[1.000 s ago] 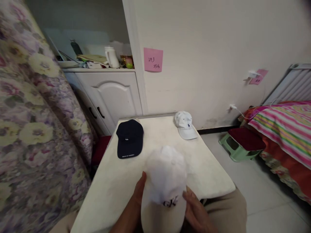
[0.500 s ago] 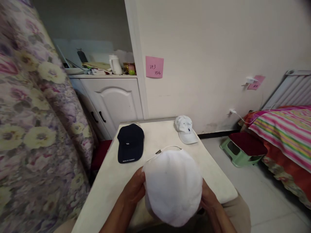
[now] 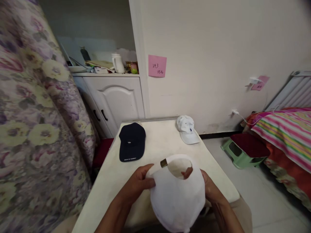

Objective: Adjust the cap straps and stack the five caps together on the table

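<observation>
I hold a white cap (image 3: 177, 197) above the near edge of a pale table (image 3: 160, 145), its back opening and strap with a brass buckle turned up and away from me. My left hand (image 3: 138, 184) grips the cap's left side, thumb and fingers pinched on the fabric. On the cap's right side is my right hand (image 3: 210, 191), with a fingertip showing through the back opening. A dark navy cap (image 3: 132, 141) lies on the table's far left. A second white cap (image 3: 187, 128) with a small dark logo lies at the far right corner.
A flowered fabric surface (image 3: 36, 113) rises along the left. White cabinets (image 3: 114, 100) with a cluttered top stand behind the table. A pink note (image 3: 157, 66) is stuck on the wall. A green stool (image 3: 243, 147) and a striped bed (image 3: 286, 132) are on the right.
The white cap turned over in my hands: its brim and logo faced me a second ago, then the crown, and now the back opening with the strap shows on top.
</observation>
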Demonstrator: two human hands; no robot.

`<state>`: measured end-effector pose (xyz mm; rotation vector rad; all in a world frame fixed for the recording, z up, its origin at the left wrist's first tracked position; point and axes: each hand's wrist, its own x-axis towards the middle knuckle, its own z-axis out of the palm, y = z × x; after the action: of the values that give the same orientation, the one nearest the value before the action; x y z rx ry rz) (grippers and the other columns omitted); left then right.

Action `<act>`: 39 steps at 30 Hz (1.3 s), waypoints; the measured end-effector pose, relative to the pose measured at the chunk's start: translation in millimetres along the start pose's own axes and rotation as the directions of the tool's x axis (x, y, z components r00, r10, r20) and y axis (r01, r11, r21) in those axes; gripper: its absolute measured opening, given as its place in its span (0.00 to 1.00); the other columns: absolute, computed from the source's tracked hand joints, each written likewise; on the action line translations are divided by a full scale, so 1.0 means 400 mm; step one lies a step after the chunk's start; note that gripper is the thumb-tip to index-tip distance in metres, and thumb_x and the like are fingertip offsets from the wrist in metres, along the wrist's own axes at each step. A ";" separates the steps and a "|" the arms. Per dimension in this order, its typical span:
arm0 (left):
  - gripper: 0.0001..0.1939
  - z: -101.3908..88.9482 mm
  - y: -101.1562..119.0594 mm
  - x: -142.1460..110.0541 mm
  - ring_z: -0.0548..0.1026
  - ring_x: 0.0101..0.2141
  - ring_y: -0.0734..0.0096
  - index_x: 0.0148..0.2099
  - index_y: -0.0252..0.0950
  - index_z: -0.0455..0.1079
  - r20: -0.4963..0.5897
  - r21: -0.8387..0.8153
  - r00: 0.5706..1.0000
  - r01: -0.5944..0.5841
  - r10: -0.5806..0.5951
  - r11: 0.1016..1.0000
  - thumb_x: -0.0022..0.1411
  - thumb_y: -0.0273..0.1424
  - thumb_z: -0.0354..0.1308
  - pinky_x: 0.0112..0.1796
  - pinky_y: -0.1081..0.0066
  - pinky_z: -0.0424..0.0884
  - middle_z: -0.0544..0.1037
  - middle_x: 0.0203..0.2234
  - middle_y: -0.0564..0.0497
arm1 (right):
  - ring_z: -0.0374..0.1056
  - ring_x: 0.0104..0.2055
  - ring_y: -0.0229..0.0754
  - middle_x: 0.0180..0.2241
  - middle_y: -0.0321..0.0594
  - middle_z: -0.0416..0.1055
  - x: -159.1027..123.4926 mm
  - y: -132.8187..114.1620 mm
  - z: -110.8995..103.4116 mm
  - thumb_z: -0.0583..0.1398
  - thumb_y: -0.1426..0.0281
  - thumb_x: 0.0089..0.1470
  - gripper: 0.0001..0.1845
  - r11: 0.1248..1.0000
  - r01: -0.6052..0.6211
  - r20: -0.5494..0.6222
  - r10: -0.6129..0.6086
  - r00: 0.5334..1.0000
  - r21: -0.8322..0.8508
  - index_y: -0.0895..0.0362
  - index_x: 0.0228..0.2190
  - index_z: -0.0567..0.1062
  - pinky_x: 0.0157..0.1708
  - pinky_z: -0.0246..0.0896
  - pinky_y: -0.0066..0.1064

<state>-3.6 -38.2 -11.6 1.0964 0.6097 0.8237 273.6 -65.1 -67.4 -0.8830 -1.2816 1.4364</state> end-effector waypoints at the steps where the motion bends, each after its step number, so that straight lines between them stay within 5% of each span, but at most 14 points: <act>1: 0.19 0.001 0.003 0.000 0.76 0.30 0.68 0.43 0.31 0.77 -0.003 0.010 1.000 0.013 -0.013 1.000 0.50 0.36 0.71 0.31 0.74 0.68 0.80 0.31 0.47 | 0.73 0.42 0.49 0.36 0.38 0.79 0.000 -0.007 0.005 0.69 0.67 0.44 0.11 1.000 0.012 0.013 -0.011 1.000 -0.024 0.53 0.33 0.79 0.50 0.65 0.41; 6: 0.15 0.010 0.001 -0.002 0.74 0.27 0.71 0.36 0.31 0.76 -0.077 0.038 0.993 0.088 -0.085 0.995 0.52 0.38 0.69 0.29 0.76 0.65 0.78 0.28 0.48 | 0.73 0.42 0.48 0.39 0.41 0.78 0.012 -0.009 -0.003 0.66 0.64 0.51 0.13 0.999 -0.006 -0.088 0.003 0.996 -0.041 0.53 0.40 0.78 0.43 0.68 0.36; 11: 0.15 0.027 -0.006 -0.004 0.68 0.23 0.76 0.30 0.32 0.74 -0.126 0.073 0.987 0.110 -0.100 0.991 0.49 0.39 0.70 0.25 0.78 0.59 0.73 0.22 0.52 | 0.72 0.49 0.49 0.44 0.44 0.78 0.027 -0.069 -0.021 0.61 0.61 0.59 0.14 0.988 0.071 -0.235 -0.102 0.967 -0.136 0.52 0.45 0.76 0.51 0.63 0.39; 14: 0.17 0.039 -0.007 -0.004 0.64 0.22 0.78 0.27 0.31 0.73 -0.115 0.112 0.988 0.117 -0.104 0.987 0.50 0.41 0.70 0.23 0.78 0.55 0.70 0.20 0.54 | 0.71 0.49 0.47 0.44 0.42 0.76 0.028 -0.159 0.017 0.60 0.64 0.60 0.10 0.909 0.218 -0.063 -0.256 0.965 -0.355 0.51 0.43 0.77 0.51 0.63 0.37; 17: 0.16 0.051 -0.007 -0.003 0.62 0.22 0.78 0.27 0.32 0.72 -0.114 0.143 0.988 0.115 -0.099 0.983 0.51 0.41 0.69 0.23 0.77 0.54 0.69 0.20 0.55 | 0.72 0.46 0.45 0.42 0.39 0.76 0.033 -0.224 0.077 0.65 0.70 0.54 0.13 0.824 0.291 0.138 -0.256 0.957 -0.487 0.50 0.43 0.78 0.46 0.65 0.34; 24: 0.16 0.064 0.001 -0.012 0.62 0.23 0.77 0.28 0.32 0.74 -0.161 0.172 0.984 0.110 -0.082 0.979 0.51 0.42 0.68 0.25 0.76 0.55 0.69 0.20 0.55 | 0.72 0.39 0.41 0.37 0.35 0.77 0.054 -0.212 0.137 0.66 0.74 0.53 0.14 0.728 0.298 0.251 -0.176 0.952 -0.618 0.50 0.42 0.78 0.41 0.65 0.32; 33: 0.11 0.075 0.029 -0.024 0.64 0.27 0.75 0.32 0.33 0.75 -0.104 0.382 0.994 0.078 -0.041 0.921 0.55 0.37 0.65 0.29 0.75 0.57 0.72 0.24 0.54 | 0.74 0.36 0.38 0.32 0.34 0.79 0.060 -0.181 0.152 0.68 0.78 0.46 0.11 0.970 0.022 0.154 0.016 0.988 -0.242 0.53 0.34 0.80 0.36 0.66 0.26; 39: 0.08 0.088 0.027 -0.029 0.66 0.27 0.72 0.31 0.34 0.72 -0.172 0.446 0.985 0.053 0.027 0.894 0.56 0.33 0.64 0.29 0.74 0.60 0.73 0.24 0.54 | 0.72 0.28 0.35 0.28 0.33 0.78 0.071 -0.152 0.165 0.70 0.74 0.44 0.11 0.998 -0.070 0.175 0.068 0.982 0.006 0.56 0.34 0.79 0.30 0.67 0.26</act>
<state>14.2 -63.7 11.1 1.4470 0.9887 0.7910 215.9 -57.8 6.3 -0.8146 -1.3816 1.6029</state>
